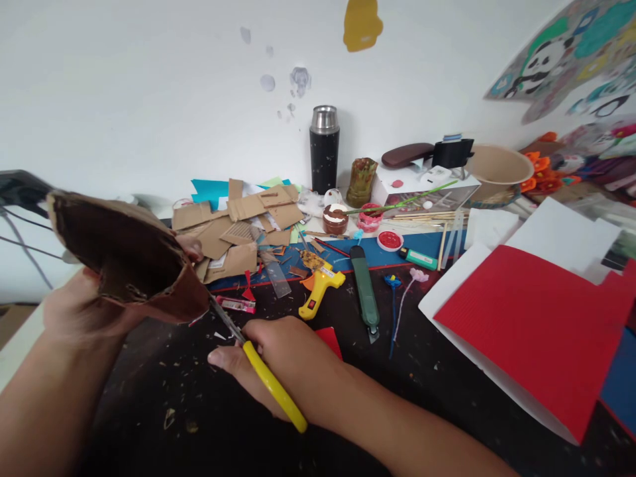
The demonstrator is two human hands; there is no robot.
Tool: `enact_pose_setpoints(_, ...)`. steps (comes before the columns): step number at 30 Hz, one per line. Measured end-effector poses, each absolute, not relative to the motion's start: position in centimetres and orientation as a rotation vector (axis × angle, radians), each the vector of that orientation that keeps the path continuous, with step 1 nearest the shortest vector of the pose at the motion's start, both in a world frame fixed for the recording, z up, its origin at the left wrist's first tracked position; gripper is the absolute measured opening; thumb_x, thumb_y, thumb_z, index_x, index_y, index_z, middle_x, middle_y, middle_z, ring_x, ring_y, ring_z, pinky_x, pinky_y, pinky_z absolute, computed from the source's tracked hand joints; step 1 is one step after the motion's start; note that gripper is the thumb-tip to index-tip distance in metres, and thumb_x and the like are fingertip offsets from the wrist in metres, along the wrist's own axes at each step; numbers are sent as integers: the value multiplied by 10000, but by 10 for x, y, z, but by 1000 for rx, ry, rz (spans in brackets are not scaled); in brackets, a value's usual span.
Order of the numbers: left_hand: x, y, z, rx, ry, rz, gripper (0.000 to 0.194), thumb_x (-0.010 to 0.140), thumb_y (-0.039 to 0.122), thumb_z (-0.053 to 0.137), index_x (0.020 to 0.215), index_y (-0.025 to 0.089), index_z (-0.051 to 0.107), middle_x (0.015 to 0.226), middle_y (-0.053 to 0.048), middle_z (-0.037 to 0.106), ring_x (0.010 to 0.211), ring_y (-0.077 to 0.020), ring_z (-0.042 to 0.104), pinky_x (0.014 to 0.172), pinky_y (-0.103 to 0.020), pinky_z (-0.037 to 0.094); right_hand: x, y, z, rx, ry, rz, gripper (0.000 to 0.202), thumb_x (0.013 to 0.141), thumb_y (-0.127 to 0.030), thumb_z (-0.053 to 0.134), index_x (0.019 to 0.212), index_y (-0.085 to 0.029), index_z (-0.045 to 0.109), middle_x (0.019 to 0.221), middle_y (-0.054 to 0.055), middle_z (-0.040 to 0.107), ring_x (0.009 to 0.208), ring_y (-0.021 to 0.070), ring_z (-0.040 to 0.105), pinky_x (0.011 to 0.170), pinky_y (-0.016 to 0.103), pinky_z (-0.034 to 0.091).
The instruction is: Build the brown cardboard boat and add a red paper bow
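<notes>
My left hand (pixel 92 301) is wrapped round a hollow brown cardboard piece (pixel 176 291), tilted so that its dark inside faces me. Its fingers are partly hidden behind the cardboard. In my right hand (pixel 278 358) is a pair of scissors (pixel 271 381) with yellow handles. The metal blades meet the cardboard's lower right edge; whether they are apart there I cannot tell. Just beyond them lies a small pink packet (pixel 236 304). A yellow hot glue gun (pixel 320 291) and a green utility knife (pixel 365 288) lie past my right hand.
Cardboard scraps (pixel 238 228) are heaped at the back left. A black thermos (pixel 324 149) stands against the wall, near open paint pots (pixel 390 240). Red corrugated paper (pixel 536 324) covers the right side. Two pipe-cleaner flowers (pixel 392 281) lie by the knife.
</notes>
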State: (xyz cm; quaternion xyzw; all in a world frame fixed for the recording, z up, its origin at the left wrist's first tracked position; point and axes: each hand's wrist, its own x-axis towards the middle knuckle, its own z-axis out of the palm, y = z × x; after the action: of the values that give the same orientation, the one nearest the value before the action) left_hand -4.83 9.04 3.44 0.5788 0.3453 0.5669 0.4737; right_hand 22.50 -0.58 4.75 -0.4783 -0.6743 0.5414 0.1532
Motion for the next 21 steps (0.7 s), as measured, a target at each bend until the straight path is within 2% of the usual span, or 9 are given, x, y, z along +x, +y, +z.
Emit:
enact_pose_setpoints(3, -47, 92, 34, 1448, 816, 1382, 666, 731, 750, 854, 1015, 150, 908, 962, -198, 876, 877, -397, 815, 764, -495, 697, 224, -6, 46, -1368, -1971, 1515, 485, 1085, -587, 667, 807, -190, 694, 675, 0, 635, 573, 131, 531, 586, 287, 323)
enact_pose_setpoints(5, -45, 93, 34, 1466, 803, 1385, 649, 734, 728, 861, 1030, 152, 909, 951, -195, 877, 849, -392, 818, 736, -496, 705, 223, -6, 46, -1370, -2004, 1478, 464, 1095, -552, 665, 817, -182, 705, 691, 6, 652, 582, 130, 543, 584, 281, 323)
enact_pose_setpoints(10, -40, 93, 35, 1468, 793, 1406, 596, 731, 669, 902, 1027, 153, 917, 937, -170, 886, 832, -371, 836, 674, -454, 719, 223, -7, 46, -1363, -2036, 1443, 459, 1100, -531, 641, 806, -181, 686, 655, -11, 607, 546, 118, 525, 546, 271, 298)
enact_pose_setpoints(15, -35, 91, 37, 1401, 878, 1448, 553, 652, 649, 939, 939, 176, 924, 889, -159, 877, 806, -369, 826, 656, -466, 719, 223, -8, 43, -1361, -2039, 1409, 458, 1087, -533, 630, 785, -191, 669, 642, -8, 597, 529, 119, 503, 541, 275, 307)
enact_pose_setpoints(21, -33, 89, 39, 1404, 934, 1433, 569, 620, 699, 942, 888, 197, 926, 872, -163, 869, 788, -363, 813, 650, -460, 713, 220, -8, 37, -1378, -2084, 1342, 457, 1100, -548, 589, 869, -187, 748, 712, 44, 706, 580, 157, 585, 569, 280, 364)
